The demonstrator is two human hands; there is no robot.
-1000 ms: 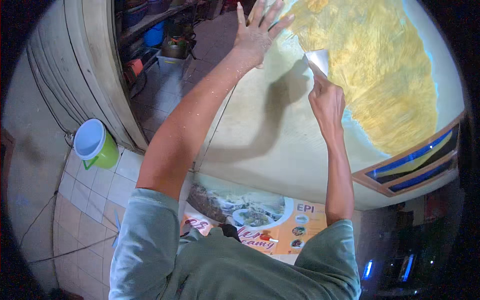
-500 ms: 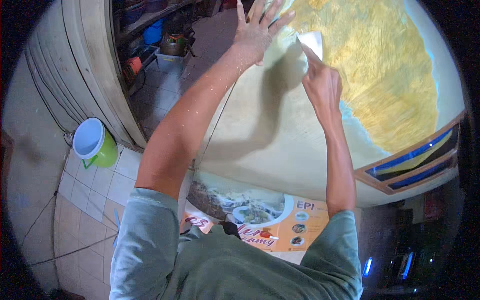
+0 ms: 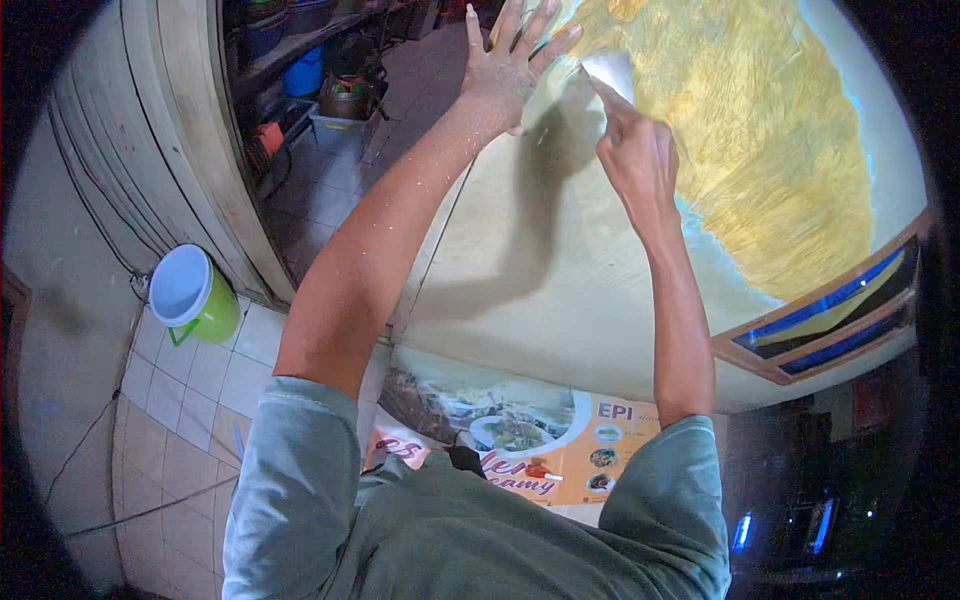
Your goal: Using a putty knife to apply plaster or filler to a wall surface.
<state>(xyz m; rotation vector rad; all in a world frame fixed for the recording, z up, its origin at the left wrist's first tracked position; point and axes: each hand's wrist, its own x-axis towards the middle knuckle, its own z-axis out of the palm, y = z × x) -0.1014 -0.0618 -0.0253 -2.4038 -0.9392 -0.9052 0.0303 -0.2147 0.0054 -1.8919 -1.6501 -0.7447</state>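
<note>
One patchy wall (image 3: pixel 745 170), left hand (image 3: pixel 505 75) splayed, right hand (image 3: pixel 637 150) gripping scraper (image 3: pixel 614 74), bucket (image 3: pixel 212 312) on tiles (image 3: pixel 197 415)

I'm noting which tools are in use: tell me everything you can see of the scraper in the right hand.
The scraper shows a thin, flat, pale blade, apparently metal, slightly blurred. The right hand grips it, hiding any handle, with the index finger laid along the blade's left side. It points away from the person, its wide edge seemingly against the wall, near the yellowish patch's left border.
</note>
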